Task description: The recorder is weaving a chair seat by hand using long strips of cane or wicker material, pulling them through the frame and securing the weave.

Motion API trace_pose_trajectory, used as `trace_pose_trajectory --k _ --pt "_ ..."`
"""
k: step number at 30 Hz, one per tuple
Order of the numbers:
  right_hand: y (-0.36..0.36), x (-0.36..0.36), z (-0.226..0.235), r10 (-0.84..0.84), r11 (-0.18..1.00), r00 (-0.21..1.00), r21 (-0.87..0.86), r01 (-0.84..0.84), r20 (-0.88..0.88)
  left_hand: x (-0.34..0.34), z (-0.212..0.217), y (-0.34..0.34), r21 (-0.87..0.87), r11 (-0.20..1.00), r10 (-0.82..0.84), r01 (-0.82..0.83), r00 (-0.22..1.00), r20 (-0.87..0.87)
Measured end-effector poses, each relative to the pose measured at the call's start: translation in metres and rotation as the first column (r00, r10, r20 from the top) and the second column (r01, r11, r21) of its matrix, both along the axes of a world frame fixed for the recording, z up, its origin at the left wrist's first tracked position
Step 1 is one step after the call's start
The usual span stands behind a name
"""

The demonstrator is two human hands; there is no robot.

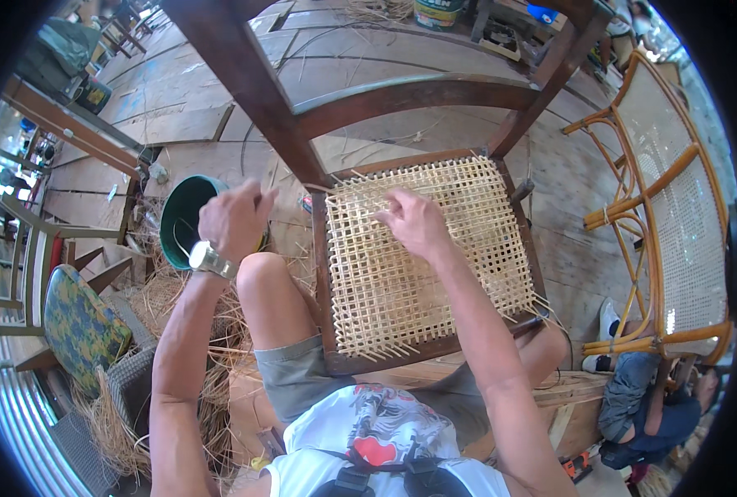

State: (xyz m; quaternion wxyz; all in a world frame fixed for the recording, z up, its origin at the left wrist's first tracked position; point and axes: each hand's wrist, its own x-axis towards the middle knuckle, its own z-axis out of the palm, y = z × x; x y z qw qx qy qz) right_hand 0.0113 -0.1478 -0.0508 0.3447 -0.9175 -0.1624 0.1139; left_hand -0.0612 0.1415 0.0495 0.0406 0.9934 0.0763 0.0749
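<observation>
A dark wooden chair frame stands before me, its seat woven from pale cane strips in an open grid. Loose strip ends stick out along the seat's edges. Over the far middle of the weave is my right hand, thumb and fingers pinched together; what lies between them is too small to make out. My left hand, with a wristwatch at its wrist, is raised left of the seat, by a green bucket. Its fingers are curled, and whatever they hold is hidden.
Loose cane strands lie heaped left of my legs, near a camouflage-patterned cushion. A rattan bench stands on the right, with a seated person below it. At the far side is another bucket on the plank floor.
</observation>
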Motion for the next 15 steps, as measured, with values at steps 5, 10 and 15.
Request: trace_pose_trajectory --k 5,10,15 --pt "0.023 0.007 0.007 0.202 0.94 0.979 0.281 -0.195 0.004 0.016 0.037 -0.001 -0.334 0.942 0.052 0.019 0.978 0.202" --pt "0.024 -0.002 -0.011 0.242 0.968 0.844 -0.058 -0.245 0.479 0.013 -0.019 -0.016 -0.309 0.95 -0.042 0.055 0.998 0.05" --pt "0.001 0.002 0.03 -0.073 0.748 0.894 0.569 0.342 -0.441 0.018 -0.044 -0.057 -0.381 0.921 -0.181 0.079 0.954 -0.239"
